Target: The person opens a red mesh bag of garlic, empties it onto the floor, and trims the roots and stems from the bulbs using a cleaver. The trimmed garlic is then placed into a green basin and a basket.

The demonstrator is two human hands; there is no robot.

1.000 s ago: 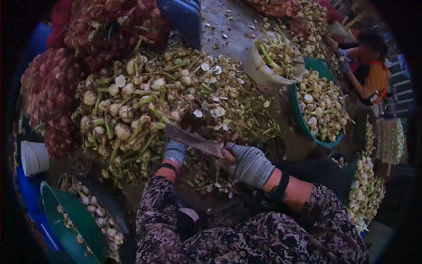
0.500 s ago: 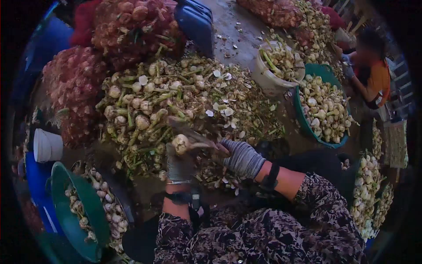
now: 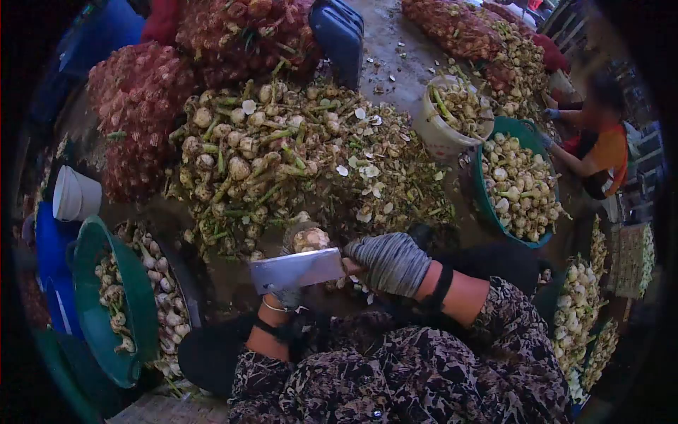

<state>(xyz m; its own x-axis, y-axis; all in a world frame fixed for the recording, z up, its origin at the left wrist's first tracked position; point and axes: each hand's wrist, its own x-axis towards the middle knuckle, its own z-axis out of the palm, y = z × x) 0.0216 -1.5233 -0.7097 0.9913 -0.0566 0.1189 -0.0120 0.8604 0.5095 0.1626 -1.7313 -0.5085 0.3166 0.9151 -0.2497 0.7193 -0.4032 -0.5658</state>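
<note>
My right hand (image 3: 392,263), in a grey striped glove, is closed round the handle of a cleaver (image 3: 300,271). The broad blade points left and lies across the front of my left hand (image 3: 288,295). That gloved hand grips a garlic bulb (image 3: 311,240), which shows just above the blade; the blade hides part of the fingers. Beyond both hands spreads a heap of garlic (image 3: 240,152) with green stalks, with cut stalks and peelings (image 3: 395,177) on its right side.
Red net sacks (image 3: 138,92) stand at the back left, near a blue container (image 3: 337,39). At left are a white bucket (image 3: 76,196) and a green tub (image 3: 145,318). At right are a pale bucket (image 3: 441,134), a green basin (image 3: 484,187) and a person (image 3: 604,152).
The cleaver has swung from a blurred, raised pose to lying flat and broadside before the bulb. Both hands are slightly lower. The view has shifted a little.
</note>
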